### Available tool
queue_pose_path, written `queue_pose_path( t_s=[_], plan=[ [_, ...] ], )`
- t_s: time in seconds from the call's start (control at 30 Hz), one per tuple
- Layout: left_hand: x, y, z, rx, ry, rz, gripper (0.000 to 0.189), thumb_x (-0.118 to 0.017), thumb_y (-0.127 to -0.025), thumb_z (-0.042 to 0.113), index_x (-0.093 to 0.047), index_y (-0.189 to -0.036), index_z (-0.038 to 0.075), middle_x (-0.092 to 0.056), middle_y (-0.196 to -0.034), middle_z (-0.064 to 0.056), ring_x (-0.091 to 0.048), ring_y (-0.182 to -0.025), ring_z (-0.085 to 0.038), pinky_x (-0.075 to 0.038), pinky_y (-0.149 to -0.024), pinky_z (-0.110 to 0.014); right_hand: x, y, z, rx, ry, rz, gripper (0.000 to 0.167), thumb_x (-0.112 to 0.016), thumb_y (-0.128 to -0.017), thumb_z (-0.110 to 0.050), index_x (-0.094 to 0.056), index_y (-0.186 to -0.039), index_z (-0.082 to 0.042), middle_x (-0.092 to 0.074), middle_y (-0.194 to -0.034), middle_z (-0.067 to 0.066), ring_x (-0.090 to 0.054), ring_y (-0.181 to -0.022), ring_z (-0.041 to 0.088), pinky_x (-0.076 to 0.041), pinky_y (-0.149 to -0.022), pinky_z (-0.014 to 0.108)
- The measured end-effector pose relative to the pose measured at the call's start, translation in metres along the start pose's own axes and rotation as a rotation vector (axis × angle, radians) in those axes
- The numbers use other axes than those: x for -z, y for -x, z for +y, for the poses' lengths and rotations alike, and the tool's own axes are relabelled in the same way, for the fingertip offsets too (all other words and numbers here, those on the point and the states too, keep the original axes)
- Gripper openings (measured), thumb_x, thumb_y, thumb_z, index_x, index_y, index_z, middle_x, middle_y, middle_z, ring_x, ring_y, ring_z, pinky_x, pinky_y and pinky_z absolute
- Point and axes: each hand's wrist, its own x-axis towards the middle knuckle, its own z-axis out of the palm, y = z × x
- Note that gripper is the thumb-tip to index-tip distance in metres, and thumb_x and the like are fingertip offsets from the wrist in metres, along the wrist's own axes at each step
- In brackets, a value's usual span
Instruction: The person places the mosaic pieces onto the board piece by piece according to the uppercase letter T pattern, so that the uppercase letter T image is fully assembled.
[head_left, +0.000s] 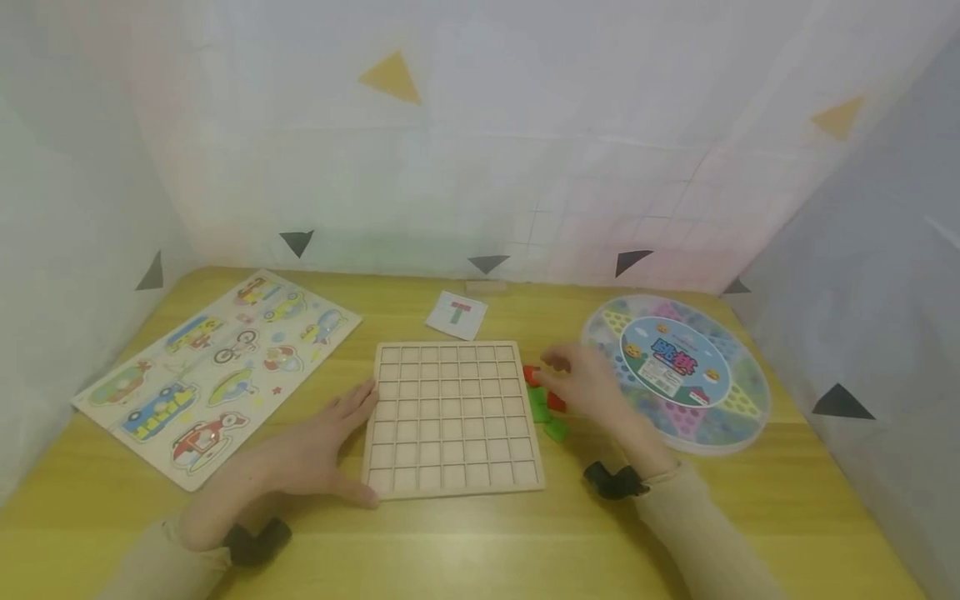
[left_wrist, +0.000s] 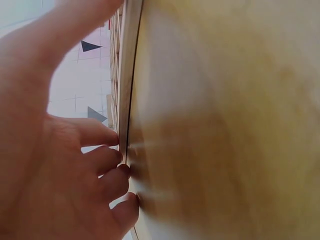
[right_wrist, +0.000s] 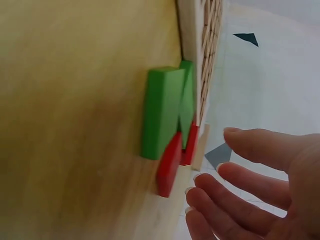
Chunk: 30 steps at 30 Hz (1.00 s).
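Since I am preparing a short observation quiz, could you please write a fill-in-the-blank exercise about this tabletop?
1. The hand touching the grid board is the person's ____ one.
2. The small blocks beside the grid board are red and ____.
3. The card shows a figure shaped like the letter ____.
4. In the head view, the round game board lies to the grid board's ____.

Missing words: left; green; T; right.

Right of the wooden grid board (head_left: pixel 457 417), a round game box (head_left: pixel 686 422) has a blue label (head_left: pixel 675 363) reading 跳棋 in large characters; its white sticker's (head_left: pixel 663 377) print is too small to read. Behind the board, a white card (head_left: pixel 457 315) shows a red-and-green T.
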Motion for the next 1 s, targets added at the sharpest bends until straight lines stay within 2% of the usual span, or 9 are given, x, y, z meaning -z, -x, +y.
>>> queue_pose_path(
  t_s=[0.17,0.33,0.7,1.0],
  plan=[
    [-0.001,0.001,0.000,-0.003,0.039,-0.003,0.135,-0.076,-0.064,0.076,-0.012,-0.161,0.006,0.001,-0.169,-0.013,-0.007,-0.151,-0.047,-0.020,-0.119,-0.063,-0.007,-0.001,0.004,-0.005,0.029,-0.001,0.036,-0.080,-0.085,-0.029,-0.073,-0.111,-0.005,-0.074,-0.103,0.009,-0.066,-0.093,0.024,-0.056,-0.083,0.043],
    [-0.001,0.000,0.000,-0.013,0.055,-0.008,0.134,-0.077,-0.065,0.073,-0.011,-0.160,0.005,0.002,-0.169,-0.013,-0.005,-0.153,-0.042,-0.019,-0.120,-0.060,-0.011,-0.002,0.008,0.003,0.072,0.006,0.035,-0.083,-0.082,-0.032,-0.075,-0.105,-0.006,-0.072,-0.094,0.005,-0.063,-0.085,0.020,-0.054,-0.075,0.037],
    [-0.002,0.000,-0.001,-0.016,0.072,-0.009,0.134,-0.078,-0.065,0.072,-0.012,-0.160,0.005,0.003,-0.169,-0.012,-0.004,-0.153,-0.041,-0.019,-0.121,-0.059,-0.015,-0.003,0.011,0.029,0.097,0.023,0.030,-0.081,-0.084,-0.026,-0.075,-0.104,-0.003,-0.073,-0.095,0.008,-0.062,-0.083,0.021,-0.052,-0.072,0.036],
    [-0.005,-0.005,-0.004,-0.017,0.063,-0.016,0.134,-0.079,-0.064,0.071,-0.011,-0.161,0.008,0.005,-0.169,-0.008,-0.002,-0.154,-0.036,-0.016,-0.122,-0.056,-0.013,-0.002,0.010,-0.012,0.077,0.014,0.030,-0.079,-0.086,-0.022,-0.074,-0.108,-0.003,-0.073,-0.105,0.012,-0.066,-0.093,0.025,-0.055,-0.081,0.042]
  ],
)
